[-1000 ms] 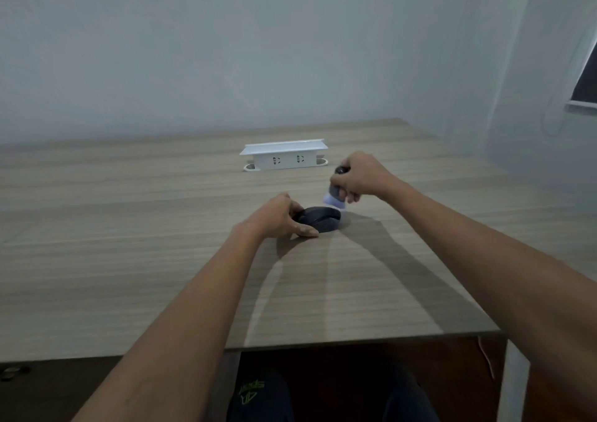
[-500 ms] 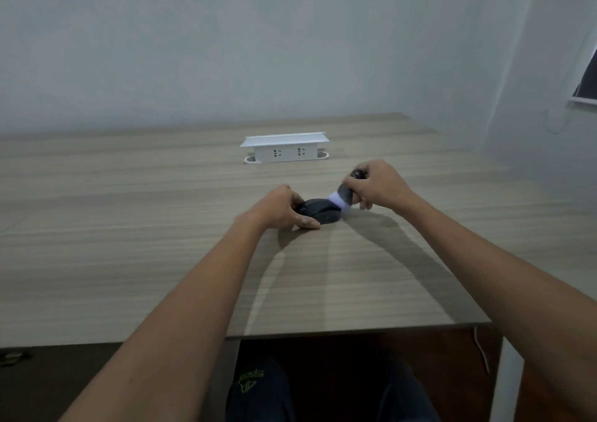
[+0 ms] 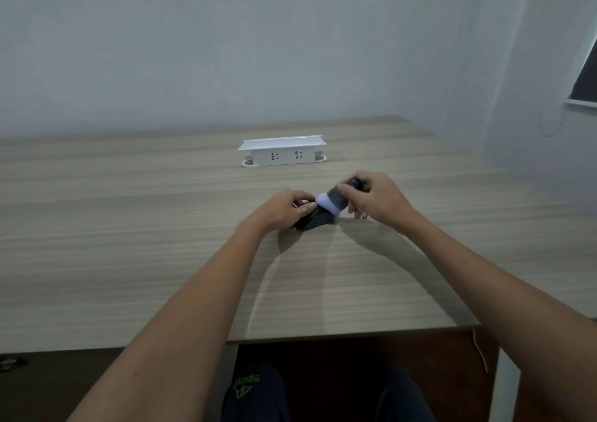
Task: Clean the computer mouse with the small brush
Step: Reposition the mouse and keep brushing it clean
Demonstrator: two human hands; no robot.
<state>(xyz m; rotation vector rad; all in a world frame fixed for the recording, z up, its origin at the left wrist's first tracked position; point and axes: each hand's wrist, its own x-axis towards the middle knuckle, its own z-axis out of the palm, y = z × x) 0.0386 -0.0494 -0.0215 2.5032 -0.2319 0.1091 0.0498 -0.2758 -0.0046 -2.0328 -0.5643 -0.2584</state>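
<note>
A dark computer mouse [image 3: 315,220] lies on the wooden table [image 3: 129,244], near its middle. My left hand [image 3: 284,210] grips the mouse from the left, fingers wrapped over its top and hiding much of it. My right hand [image 3: 376,197] holds a small brush [image 3: 336,199] with a dark grey body and pale bluish bristles. The brush is tilted, bristles pointing left and down, pressed on the mouse's upper right side.
A white socket box [image 3: 282,153] with a raised lid stands on the table behind the hands. The table's front edge [image 3: 323,336] runs just above my knees. A wall corner and a window ledge [image 3: 581,105] are at the right.
The brush has moved from upright over the mouse's far end to a tilt, bristles swept onto the mouse's top. My left hand kept its grip and shifted further over the mouse.
</note>
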